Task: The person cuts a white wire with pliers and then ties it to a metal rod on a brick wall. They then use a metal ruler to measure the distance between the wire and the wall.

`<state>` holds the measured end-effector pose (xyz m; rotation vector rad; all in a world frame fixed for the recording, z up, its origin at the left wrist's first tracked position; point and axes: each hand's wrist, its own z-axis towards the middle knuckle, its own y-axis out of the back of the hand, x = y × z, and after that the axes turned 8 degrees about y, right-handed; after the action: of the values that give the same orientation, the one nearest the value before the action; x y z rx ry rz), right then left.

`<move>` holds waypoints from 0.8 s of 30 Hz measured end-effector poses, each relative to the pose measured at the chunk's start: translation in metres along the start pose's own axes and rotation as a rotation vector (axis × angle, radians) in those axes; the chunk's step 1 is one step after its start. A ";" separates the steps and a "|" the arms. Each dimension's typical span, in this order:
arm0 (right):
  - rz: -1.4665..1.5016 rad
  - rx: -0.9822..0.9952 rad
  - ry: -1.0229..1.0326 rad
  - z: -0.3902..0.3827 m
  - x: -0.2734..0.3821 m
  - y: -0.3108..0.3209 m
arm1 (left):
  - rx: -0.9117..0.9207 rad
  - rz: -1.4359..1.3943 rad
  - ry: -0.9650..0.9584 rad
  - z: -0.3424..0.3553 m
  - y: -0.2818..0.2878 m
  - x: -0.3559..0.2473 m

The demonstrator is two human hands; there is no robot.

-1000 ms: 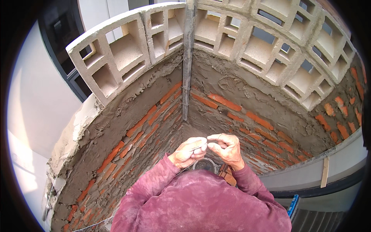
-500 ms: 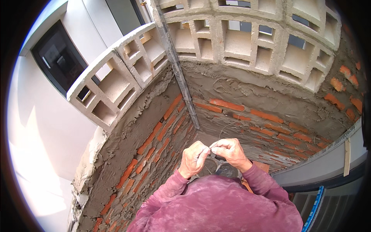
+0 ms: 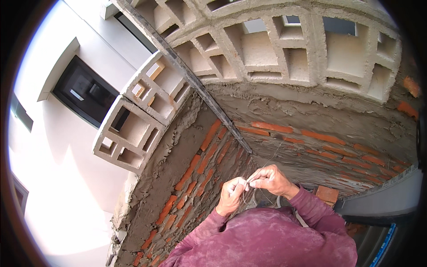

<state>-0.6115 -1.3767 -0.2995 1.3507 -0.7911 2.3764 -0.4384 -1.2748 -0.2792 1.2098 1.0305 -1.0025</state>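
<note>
A single head-worn fisheye view looks steeply down at the left hand (image 3: 232,193) and right hand (image 3: 273,180) close below, with the brick wall (image 3: 311,146) farther off.

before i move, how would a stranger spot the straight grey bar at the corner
Start at the pale concrete screen blocks with rectangular openings, atop grey mortar and orange brick walls. Follow them to the corner where the slim grey bar slants down, its lower end pictured above the bare left hand and right hand. Unlike the blocks, it is one straight length.
</note>
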 end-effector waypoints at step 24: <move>0.026 0.064 0.020 0.010 -0.045 0.037 | -0.099 0.875 -0.063 0.022 0.000 -0.031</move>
<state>-0.6001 -1.4114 -0.3453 1.3467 -0.7380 2.4507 -0.4442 -1.2952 -0.2479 1.3438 0.3990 -0.2920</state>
